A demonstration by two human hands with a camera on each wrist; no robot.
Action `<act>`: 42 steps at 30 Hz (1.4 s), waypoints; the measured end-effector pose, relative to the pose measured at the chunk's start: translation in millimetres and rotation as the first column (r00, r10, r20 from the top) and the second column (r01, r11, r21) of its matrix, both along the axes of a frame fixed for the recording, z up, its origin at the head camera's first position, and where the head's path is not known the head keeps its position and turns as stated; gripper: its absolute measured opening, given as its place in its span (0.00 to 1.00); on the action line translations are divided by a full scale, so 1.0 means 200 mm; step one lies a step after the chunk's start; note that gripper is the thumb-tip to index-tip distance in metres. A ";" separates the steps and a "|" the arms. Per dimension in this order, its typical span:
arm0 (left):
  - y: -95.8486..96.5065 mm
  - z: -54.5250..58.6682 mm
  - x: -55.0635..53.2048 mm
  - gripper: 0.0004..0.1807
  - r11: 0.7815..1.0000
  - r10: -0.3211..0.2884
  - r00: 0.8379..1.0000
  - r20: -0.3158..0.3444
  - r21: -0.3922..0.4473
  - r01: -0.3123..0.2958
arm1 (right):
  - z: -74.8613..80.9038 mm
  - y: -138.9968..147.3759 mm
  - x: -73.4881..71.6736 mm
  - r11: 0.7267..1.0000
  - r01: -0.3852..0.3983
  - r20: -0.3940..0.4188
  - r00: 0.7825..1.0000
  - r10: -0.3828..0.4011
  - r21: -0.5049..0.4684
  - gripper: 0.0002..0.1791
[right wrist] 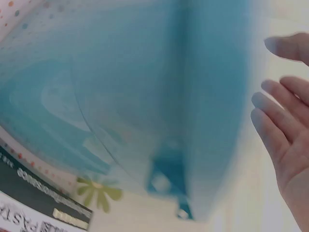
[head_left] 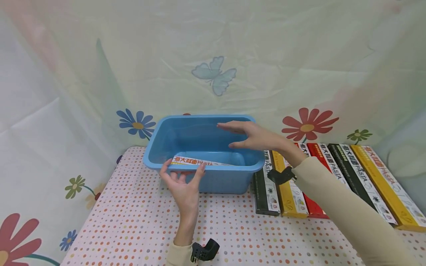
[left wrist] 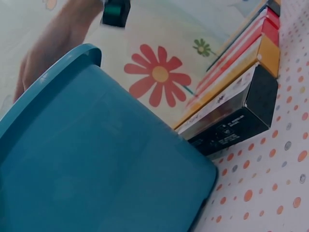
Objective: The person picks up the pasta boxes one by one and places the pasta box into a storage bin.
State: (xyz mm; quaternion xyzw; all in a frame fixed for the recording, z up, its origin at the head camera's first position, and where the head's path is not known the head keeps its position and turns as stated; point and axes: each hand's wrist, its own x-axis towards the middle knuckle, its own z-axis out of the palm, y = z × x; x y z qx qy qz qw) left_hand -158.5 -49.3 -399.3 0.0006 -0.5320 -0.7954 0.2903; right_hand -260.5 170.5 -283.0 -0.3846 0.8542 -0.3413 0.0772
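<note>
A light blue plastic bin (head_left: 219,181) stands on the dotted tablecloth. Over its front rim, left of the middle, my left hand (head_left: 182,186) grips the edge with index fingertip and thumb, the other fingers under the rim. Inside lies a white pasta box (head_left: 199,161) with orange lettering, partly hidden by the front wall. My right hand (head_left: 254,136) hovers above the bin's right part, fingers extended, thumb apart, holding nothing. The right wrist view shows this hand (right wrist: 289,140) beside the blurred bin wall. In the left wrist view, the bin's outer side (left wrist: 106,150) fills much of the picture.
Right of the bin, several pasta boxes lie side by side: a black one (head_left: 267,197), a yellow one (head_left: 293,201), a red one (head_left: 314,207), another black one (head_left: 362,184) and another yellow one (head_left: 389,184). A flowered cloth (head_left: 283,74) hangs behind.
</note>
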 end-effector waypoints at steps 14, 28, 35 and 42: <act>-0.01 0.01 -0.01 0.49 1.000 0.001 1.000 -0.007 0.023 -0.001 | 0.07 0.25 0.43 0.886 0.357 -0.138 0.902 -0.409 -0.296 0.40; -0.01 0.01 -0.01 0.48 0.998 -0.019 1.000 -0.020 0.052 0.020 | -0.39 0.32 0.70 0.714 0.600 0.034 0.773 -0.633 -0.361 0.41; -0.02 0.01 -0.01 0.48 0.999 -0.021 0.999 -0.032 0.048 0.023 | -0.63 0.26 0.75 0.681 0.672 0.156 0.735 -0.660 -0.290 0.40; -0.02 0.01 -0.01 0.47 0.998 -0.022 0.999 -0.034 0.062 0.024 | -0.76 0.17 0.75 0.643 0.731 0.243 0.683 -0.689 -0.229 0.43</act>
